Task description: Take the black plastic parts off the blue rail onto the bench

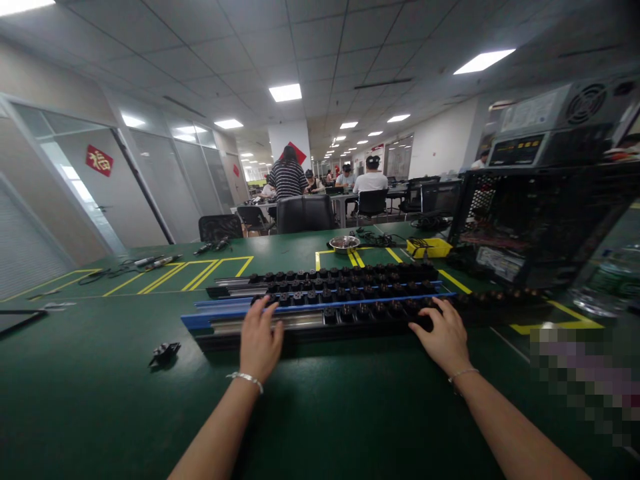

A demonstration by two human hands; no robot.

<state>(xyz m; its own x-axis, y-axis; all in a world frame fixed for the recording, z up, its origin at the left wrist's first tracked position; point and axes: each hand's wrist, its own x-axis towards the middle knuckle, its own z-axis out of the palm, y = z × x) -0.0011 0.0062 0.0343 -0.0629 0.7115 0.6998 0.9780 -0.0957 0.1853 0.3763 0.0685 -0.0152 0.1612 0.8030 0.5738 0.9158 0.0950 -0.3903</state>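
Several long black rails with rows of round black sockets lie side by side across the green table; the nearest rail point(300, 333) has a bare metal channel at its left part and blue strips along it. My left hand point(261, 340) rests over that channel, fingers apart, fingertips at the blue strip. On the right, my right hand point(443, 333) touches the same rail's sockets, its thumb at the near edge and its fingers over the far side. Whether it grips a socket is hard to see. A small black part point(165, 355) lies left of the rails.
Behind the rails are a metal bowl point(344, 244), a yellow tray point(429, 249) and cables. An open computer case point(540, 220) with power supplies on top stands at right, near a plastic bottle point(610, 283). People sit at tables farther back.
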